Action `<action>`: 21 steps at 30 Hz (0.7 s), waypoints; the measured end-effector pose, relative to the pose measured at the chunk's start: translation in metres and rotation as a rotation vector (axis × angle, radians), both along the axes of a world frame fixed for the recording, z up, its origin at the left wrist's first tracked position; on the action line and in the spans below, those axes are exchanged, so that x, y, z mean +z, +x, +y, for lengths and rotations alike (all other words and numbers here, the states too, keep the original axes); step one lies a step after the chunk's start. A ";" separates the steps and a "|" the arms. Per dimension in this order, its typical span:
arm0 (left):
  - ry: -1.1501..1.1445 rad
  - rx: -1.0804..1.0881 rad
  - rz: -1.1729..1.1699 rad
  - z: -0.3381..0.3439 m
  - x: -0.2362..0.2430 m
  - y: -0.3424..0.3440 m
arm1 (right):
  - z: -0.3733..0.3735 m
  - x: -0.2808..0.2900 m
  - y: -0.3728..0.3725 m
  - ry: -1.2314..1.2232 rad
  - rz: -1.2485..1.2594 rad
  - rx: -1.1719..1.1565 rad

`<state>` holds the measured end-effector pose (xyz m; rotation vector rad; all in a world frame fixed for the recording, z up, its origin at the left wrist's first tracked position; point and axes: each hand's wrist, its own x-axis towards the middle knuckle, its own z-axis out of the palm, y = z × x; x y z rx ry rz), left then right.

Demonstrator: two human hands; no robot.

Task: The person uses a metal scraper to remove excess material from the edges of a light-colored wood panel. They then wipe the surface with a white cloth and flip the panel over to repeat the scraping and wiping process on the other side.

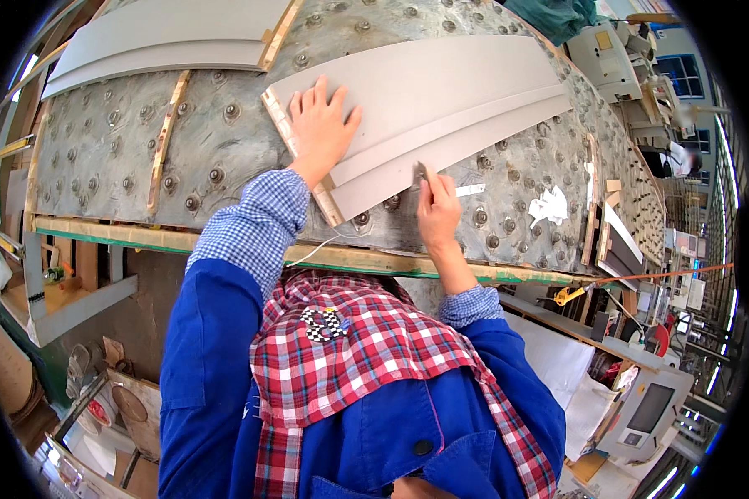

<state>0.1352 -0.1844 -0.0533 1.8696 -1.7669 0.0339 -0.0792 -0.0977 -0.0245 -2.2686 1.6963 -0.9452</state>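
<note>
At upper centre, the panel (449, 91) looks stiff, best edge-held; left hand (320, 129) rests flat, right hand (438, 213) pinches a tool (420, 170).

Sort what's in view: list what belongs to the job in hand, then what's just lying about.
In use:
Grey panel, with the left hand flat on it
Small tool in the right hand, its kind unclear
Table under the panel

Seemingly just lying about:
Crumpled white paper
Thin white strip
Second panel, upper left, untouched
</note>
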 end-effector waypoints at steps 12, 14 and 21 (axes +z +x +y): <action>-0.024 -0.007 0.032 -0.001 0.000 0.000 | 0.037 -0.008 0.033 0.029 -0.069 0.239; -0.013 -0.008 0.021 -0.002 -0.001 0.001 | 0.021 -0.006 0.020 0.008 -0.095 0.066; -0.015 -0.017 0.014 -0.006 -0.001 -0.003 | 0.084 -0.026 0.085 0.113 -0.091 0.710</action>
